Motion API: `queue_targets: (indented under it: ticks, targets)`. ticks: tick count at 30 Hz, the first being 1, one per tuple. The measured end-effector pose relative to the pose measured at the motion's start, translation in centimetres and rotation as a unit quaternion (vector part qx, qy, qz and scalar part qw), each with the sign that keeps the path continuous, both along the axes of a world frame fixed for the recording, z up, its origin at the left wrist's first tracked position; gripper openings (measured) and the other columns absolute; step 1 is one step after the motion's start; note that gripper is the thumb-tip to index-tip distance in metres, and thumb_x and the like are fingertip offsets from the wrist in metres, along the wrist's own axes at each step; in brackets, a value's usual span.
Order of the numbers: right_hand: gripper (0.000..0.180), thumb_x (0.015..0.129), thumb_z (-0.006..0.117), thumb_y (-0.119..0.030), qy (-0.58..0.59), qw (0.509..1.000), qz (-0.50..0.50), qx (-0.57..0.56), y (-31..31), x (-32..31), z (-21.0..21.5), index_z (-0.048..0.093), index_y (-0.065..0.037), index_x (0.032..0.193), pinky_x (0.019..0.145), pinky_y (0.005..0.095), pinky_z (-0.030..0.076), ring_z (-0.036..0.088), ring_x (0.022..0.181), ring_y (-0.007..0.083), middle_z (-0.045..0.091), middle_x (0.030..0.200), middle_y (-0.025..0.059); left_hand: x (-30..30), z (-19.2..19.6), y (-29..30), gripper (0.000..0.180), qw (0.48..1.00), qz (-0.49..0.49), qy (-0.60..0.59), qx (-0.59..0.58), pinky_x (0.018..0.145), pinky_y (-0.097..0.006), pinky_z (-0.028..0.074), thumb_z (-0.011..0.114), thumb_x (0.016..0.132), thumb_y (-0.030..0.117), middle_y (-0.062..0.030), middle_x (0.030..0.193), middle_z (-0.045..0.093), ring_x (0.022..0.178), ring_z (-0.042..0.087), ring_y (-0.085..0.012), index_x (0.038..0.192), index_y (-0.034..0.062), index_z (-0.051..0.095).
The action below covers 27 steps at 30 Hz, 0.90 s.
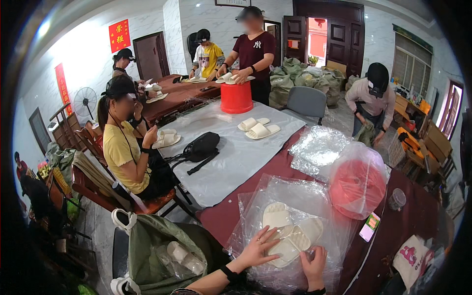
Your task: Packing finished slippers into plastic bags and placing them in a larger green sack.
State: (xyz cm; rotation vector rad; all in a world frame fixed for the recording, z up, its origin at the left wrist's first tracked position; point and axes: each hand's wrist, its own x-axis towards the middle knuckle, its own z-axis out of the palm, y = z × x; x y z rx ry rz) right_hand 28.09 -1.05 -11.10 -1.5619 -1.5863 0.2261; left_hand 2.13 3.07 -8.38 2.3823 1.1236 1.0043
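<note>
A pair of cream slippers (290,231) lies sole-up inside a clear plastic bag (295,201) on the dark red table (418,216) in front of me. My left hand (256,247) rests flat with spread fingers on the bag over the left slipper. At the bag's near edge, my right hand (313,265) pinches the plastic by the slippers' lower end.
A red stool wrapped in plastic (357,182) and a phone (369,226) lie to the right. A green sack of slippers (164,250) stands at my left. Across the table lie another slipper pair (259,128), a black bag (200,146) and a red bucket (236,97). Several people work around.
</note>
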Motion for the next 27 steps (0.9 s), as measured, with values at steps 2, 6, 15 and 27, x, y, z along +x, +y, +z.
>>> queue_targets:
  ticks: [2, 6, 15, 27]
  targets:
    - [0.04, 0.075, 0.079, -0.026, 0.002, 1.0, -0.002, -0.003, 0.0, 0.0, 0.0, 0.053, 0.0, 0.091, 0.083, 0.0464, 0.041, 0.051, 0.092, 0.0381, 0.054, 0.093, 0.0176, 0.0, 0.1, 0.0, 0.055, 1.0, -0.001, 0.001, -0.002, 0.115, -0.048, 0.033, 0.075, 0.084, 0.042, -0.0134, 0.155, 0.038, 0.145, 0.029, -0.0397, 0.126, 0.0096, 0.066]
    - [0.039, 0.076, 0.079, -0.025, 0.005, 1.0, -0.002, 0.001, -0.2, -0.3, 0.7, 0.053, 0.0, 0.09, 0.083, 0.0463, 0.041, 0.051, 0.092, 0.0382, 0.054, 0.092, 0.0174, 0.0, 0.0, 0.0, 0.054, 1.0, -0.004, -0.006, -0.002, 0.115, -0.048, 0.033, 0.075, 0.083, 0.042, -0.0138, 0.155, 0.038, 0.145, 0.029, -0.0402, 0.126, 0.0093, 0.066]
    - [0.035, 0.076, 0.079, -0.019, 0.002, 1.0, 0.003, -0.012, -0.5, -0.5, 1.9, 0.054, 0.0, 0.093, 0.084, 0.0458, 0.042, 0.052, 0.092, 0.0386, 0.055, 0.094, 0.0173, -0.1, -0.5, 0.1, 0.055, 1.0, -0.015, -0.022, -0.011, 0.116, -0.05, 0.031, 0.078, 0.082, 0.04, -0.0109, 0.158, 0.034, 0.147, 0.025, -0.0391, 0.129, 0.0138, 0.066]
    - [0.035, 0.078, 0.078, -0.027, 0.028, 0.999, -0.016, -0.03, -0.2, -0.3, 2.3, 0.057, -0.002, 0.092, 0.082, 0.0443, 0.044, 0.054, 0.092, 0.0365, 0.058, 0.095, 0.0157, -3.5, 5.0, 2.0, 0.031, 0.902, 0.143, -0.323, -0.249, 0.091, -0.035, 0.05, 0.073, 0.086, 0.014, -0.0116, 0.111, 0.069, 0.105, 0.063, -0.0178, 0.114, 0.0023, 0.068]
